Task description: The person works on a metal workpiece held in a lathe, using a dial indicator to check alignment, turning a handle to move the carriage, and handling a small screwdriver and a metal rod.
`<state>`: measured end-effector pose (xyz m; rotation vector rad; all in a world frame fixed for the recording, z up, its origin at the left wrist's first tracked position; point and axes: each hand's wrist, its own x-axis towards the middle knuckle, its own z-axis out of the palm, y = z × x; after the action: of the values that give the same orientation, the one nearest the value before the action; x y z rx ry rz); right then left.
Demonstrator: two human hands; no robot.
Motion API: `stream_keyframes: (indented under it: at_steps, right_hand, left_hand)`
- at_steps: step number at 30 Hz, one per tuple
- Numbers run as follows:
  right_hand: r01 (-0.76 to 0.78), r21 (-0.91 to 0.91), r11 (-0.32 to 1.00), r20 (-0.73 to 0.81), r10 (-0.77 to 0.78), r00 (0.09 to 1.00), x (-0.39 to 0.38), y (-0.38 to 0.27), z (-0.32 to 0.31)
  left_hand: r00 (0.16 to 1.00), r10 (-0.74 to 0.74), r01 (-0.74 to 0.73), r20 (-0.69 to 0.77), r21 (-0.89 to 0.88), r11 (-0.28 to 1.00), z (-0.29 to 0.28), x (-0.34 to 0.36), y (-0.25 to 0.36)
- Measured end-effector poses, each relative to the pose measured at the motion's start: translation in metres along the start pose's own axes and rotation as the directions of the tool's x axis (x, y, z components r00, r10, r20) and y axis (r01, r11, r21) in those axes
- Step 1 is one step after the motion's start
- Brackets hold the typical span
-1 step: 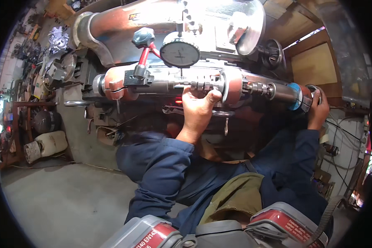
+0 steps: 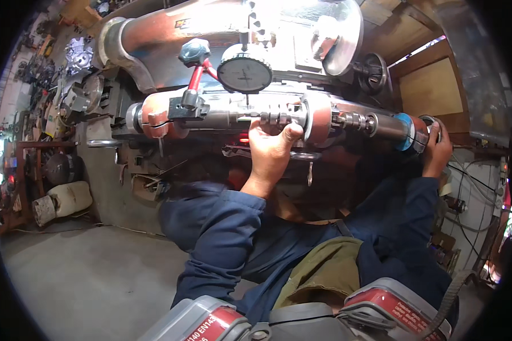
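A machine with an orange-brown casting (image 2: 182, 40) spans the top of the view, scuffed and bright with glare. In front of it runs a work line of parts, from an orange left collar (image 2: 156, 115) past a right collar (image 2: 318, 118) to a steel cylinder (image 2: 388, 128) with a blue band (image 2: 405, 132).

Between the 2 collars lies the lobed shaft (image 2: 275, 112), level and bare grey metal, its narrow lobes and grooves shining near the right collar.

The left hand (image 2: 269, 150) cups the shaft from below, half open, thumb and forefinger spread; its other fingertips are hidden, so I cannot tell how firmly it grips. The right hand (image 2: 438, 149) is curled around a steel ring (image 2: 431, 124) at the line's far right end.

Just above the shaft hangs a round dial indicator (image 2: 244, 73), its thin stem reaching down to the metal, beside a red arm (image 2: 195, 78) with a dark knob (image 2: 194, 52).

The right collar's rim closes in the lobes on that side; the nearest open room is below the shaft, left of the wrist
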<state>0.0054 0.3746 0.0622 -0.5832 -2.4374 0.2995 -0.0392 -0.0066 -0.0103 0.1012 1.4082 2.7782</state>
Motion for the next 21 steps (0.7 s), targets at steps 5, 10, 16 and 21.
stream_keyframes:
  at_steps: [5, 10, 16, 21]
  right_hand:
    - [-0.013, 0.007, 1.0, -0.022, 0.013, 1.0, -0.0008, -0.0009, 0.0013]
    - [-0.01, -0.024, 1.0, -0.035, 0.009, 0.999, -0.0017, -0.004, 0.0009]
    - [-0.045, 0.0, 0.999, -0.01, 0.045, 0.999, -0.0015, -0.0024, 0.0007]
    - [-0.022, -0.013, 1.0, -0.014, 0.022, 1.0, -0.0014, -0.003, -0.0003]
  left_hand:
    - [1.0, -0.011, 0.011, -0.002, -0.067, 0.998, 0.0012, 0.0005, -0.0031]
    - [1.0, -0.022, 0.021, -0.013, -0.103, 0.995, 0.0017, 0.0004, -0.0047]
    - [1.0, -0.004, 0.003, -0.007, -0.065, 0.998, -0.0012, 0.0003, -0.0069]
    - [1.0, 0.0, 0.0, -0.003, -0.074, 0.997, -0.0011, 0.0002, -0.0064]
